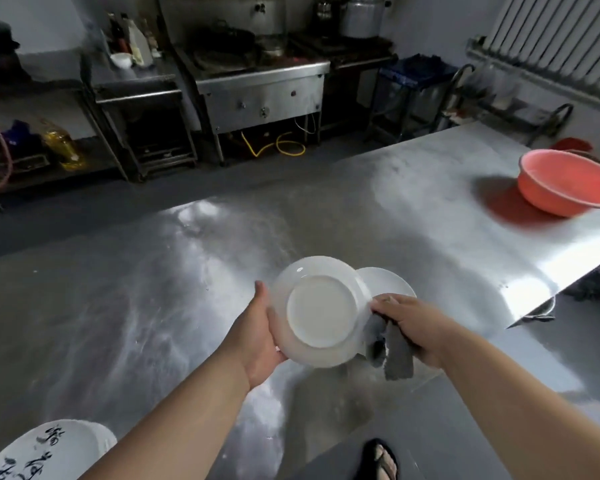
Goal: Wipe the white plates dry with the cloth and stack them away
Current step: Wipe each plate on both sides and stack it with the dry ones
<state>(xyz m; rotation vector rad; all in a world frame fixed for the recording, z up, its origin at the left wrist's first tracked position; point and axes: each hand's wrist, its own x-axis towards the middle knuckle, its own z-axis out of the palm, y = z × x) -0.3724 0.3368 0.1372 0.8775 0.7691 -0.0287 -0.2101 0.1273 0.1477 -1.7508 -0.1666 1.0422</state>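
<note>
Down left of the held plate [321, 311] sits a white thing [49, 448] with black brush writing, too blurry to read. The left hand [257, 330] grips this round, smooth plate by its edge, bottom side up. Just right of it, a second plate [385, 282] lies on the shiny steel table [136, 306]. The right hand [409, 320] squeezes a rough grey cloth [399, 358] at the plate's rim. Far right, a pink plastic bowl [568, 181] shows only its smooth inside.
</note>
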